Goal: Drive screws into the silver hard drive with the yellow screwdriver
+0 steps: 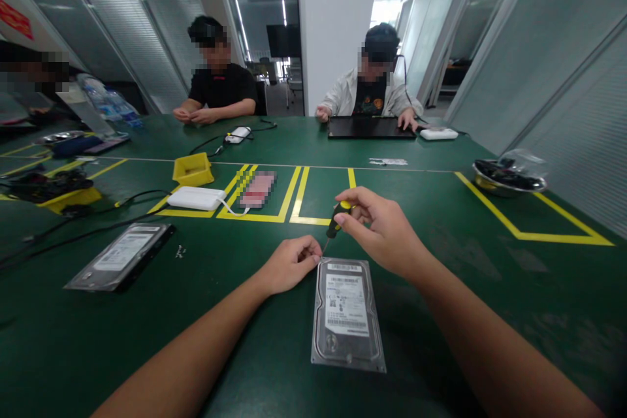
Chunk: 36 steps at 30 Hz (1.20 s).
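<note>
A hard drive (347, 313) lies flat on the green table in front of me, its white label facing up. My right hand (375, 222) grips a small black and yellow screwdriver (337, 221) by the handle. The tool leans, with its thin shaft pointing down at the drive's far left corner. Beside that corner, my left hand (294, 264) has its fingers curled together close to the screwdriver's tip; whatever they pinch is hidden or too small to name. A second hard drive (122, 255) rests further left, with several tiny screws (181, 251) near it.
Across the table sit two people (215, 78), one with a black panel (375, 127). A white power bank (196, 198), a phone (258, 189) and a yellow bin (192, 170) lie ahead. Black cables (98, 232) run at left; a metal bowl (509, 179) stands far right.
</note>
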Each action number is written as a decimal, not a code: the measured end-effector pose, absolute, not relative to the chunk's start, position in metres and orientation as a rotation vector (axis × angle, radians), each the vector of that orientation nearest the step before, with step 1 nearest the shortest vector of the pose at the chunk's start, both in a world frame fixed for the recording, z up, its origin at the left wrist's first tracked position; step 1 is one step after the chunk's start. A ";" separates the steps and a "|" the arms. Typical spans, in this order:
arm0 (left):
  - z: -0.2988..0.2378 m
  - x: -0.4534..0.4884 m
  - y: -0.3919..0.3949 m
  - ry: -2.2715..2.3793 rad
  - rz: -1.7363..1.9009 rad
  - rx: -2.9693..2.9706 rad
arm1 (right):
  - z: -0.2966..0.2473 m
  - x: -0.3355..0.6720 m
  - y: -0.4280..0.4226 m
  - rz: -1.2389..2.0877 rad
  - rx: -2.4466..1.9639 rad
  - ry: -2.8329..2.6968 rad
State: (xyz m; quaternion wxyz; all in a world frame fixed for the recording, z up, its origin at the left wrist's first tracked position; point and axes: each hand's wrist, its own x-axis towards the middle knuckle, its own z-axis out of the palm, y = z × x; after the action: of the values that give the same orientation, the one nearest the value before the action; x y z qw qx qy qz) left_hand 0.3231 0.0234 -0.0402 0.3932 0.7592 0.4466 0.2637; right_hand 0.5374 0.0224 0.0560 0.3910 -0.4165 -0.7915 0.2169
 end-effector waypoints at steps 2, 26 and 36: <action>-0.041 0.323 0.023 1.124 0.672 1.921 | 0.056 0.538 0.023 0.603 -1.049 -2.004; -0.041 0.322 0.025 1.092 0.665 1.967 | 0.050 0.534 0.030 0.668 -0.976 -1.947; -0.038 0.322 0.024 1.083 0.669 1.987 | 0.057 0.533 0.024 0.651 -0.856 -2.050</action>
State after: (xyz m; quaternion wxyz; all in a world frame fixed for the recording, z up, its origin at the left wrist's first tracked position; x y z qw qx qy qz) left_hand 0.3220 0.0241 -0.0382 0.3812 0.7785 0.4242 0.2622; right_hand 0.5329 0.0238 0.0572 0.4015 -0.3384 -0.8111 0.2577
